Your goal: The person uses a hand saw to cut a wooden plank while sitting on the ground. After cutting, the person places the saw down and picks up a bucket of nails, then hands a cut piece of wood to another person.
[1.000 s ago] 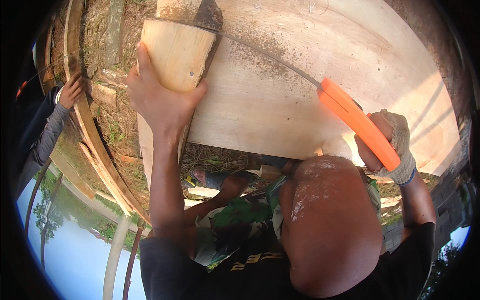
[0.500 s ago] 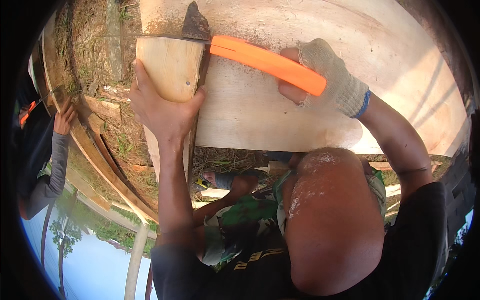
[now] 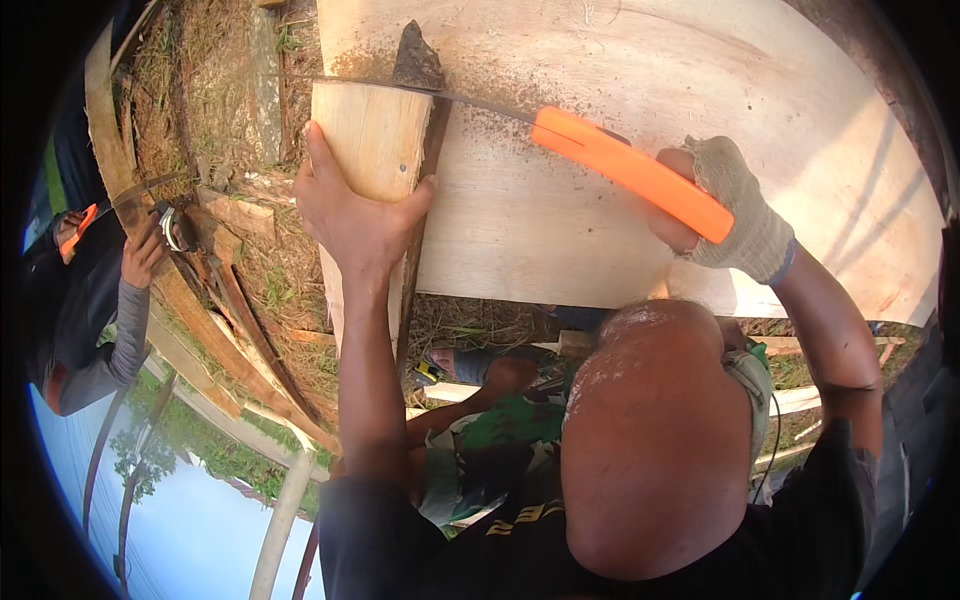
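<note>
Hands were both closed on the work: the left hand (image 3: 362,218), bare, clasped a timber piece (image 3: 370,130) between thumb and fingers, while the right hand (image 3: 728,208), in a knitted glove, gripped a saw (image 3: 620,165) by its orange handle. Its blade crossed the timber's far end, just beside a dark, stone-like chunk (image 3: 418,62), and the timber lay at the left side of a broad, pale wooden sheet (image 3: 620,60). Below, yellow lettering (image 3: 525,517) showed, partly hidden, on a black shirt (image 3: 470,565).
</note>
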